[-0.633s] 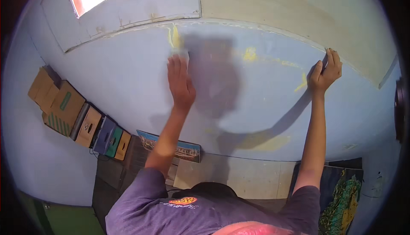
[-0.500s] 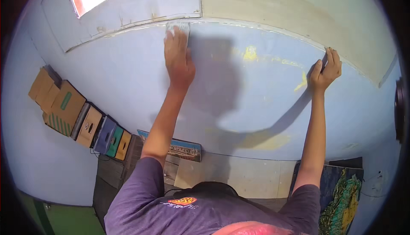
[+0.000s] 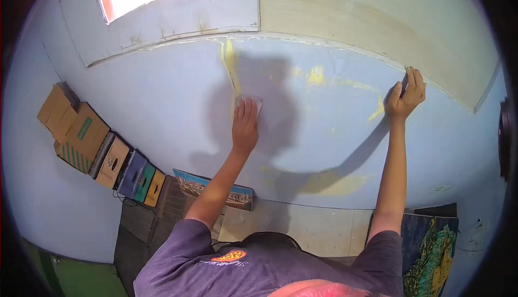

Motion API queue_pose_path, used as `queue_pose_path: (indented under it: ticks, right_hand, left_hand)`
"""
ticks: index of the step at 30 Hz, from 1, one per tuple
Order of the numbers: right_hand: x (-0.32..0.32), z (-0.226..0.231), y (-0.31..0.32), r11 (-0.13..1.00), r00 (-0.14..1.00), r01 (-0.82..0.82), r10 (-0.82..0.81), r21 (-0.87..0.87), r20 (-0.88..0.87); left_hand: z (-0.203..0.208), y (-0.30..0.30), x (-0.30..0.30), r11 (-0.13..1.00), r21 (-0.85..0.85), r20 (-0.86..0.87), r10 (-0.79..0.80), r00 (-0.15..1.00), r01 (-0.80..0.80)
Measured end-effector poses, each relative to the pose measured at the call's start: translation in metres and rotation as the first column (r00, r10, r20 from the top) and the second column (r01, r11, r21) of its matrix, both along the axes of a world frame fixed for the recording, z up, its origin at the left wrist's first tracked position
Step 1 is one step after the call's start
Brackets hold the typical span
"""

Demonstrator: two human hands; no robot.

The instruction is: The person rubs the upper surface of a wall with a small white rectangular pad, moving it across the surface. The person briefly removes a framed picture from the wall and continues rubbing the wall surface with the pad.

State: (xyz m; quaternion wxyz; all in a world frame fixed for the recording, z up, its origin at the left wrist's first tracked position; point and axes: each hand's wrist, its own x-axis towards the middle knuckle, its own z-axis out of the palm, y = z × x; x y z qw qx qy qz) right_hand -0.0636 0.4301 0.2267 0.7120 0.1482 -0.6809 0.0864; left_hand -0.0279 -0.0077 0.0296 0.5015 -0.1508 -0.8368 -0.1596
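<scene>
My left hand [image 3: 245,127] presses a small pale flat sheet [image 3: 257,104] against the light blue wall [image 3: 189,97]; its corner shows beyond my fingers, and the rest is hidden under them. Just above that hand, a bare yellow streak [image 3: 230,62] runs up to the lower edge of the window panel. My right hand [image 3: 408,96] rests on the wall at the lower edge of the beige board [image 3: 377,11]. Its fingers are stretched upward, with the thumb apart, and nothing shows in it.
Yellow patches [image 3: 316,76] mark the wall between my hands. On the left stand a cardboard box [image 3: 86,132] and several coloured drawers [image 3: 131,175]. A long picture panel [image 3: 240,197] leans at the wall's foot; a dark board with patterned cloth [image 3: 431,254] is at right.
My left hand has slid down the wall and slightly right with the sheet, away from the panel edge. A yellow streak now shows where it was. The right hand stays at the board's edge.
</scene>
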Motion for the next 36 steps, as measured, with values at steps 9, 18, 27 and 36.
queue_pose_path:
  ticks: [9,18,27,36]
  right_hand:
    - [0.004,-0.001,-0.002,0.999,0.997,0.037,-0.038,0.008,0.064]
    - [0.108,-0.168,-0.092,0.878,0.678,-0.373,0.478,-0.3,0.558]
    - [0.247,-0.332,-0.157,0.314,-0.421,0.025,0.864,-0.949,0.274]
    - [0.254,-0.325,-0.147,-0.091,-0.431,0.677,0.756,-0.731,-0.493]
  left_hand:
    - [-0.077,-0.006,0.09,0.933,0.355,0.436,-0.22,0.873,0.058]
    - [-0.117,0.04,0.224,0.521,0.839,0.53,-0.717,0.453,-0.156]
    - [-0.128,0.078,0.226,0.483,0.832,0.554,-0.733,0.396,-0.271]
    - [-0.129,0.095,0.23,0.626,0.723,0.686,-0.604,0.406,-0.29]
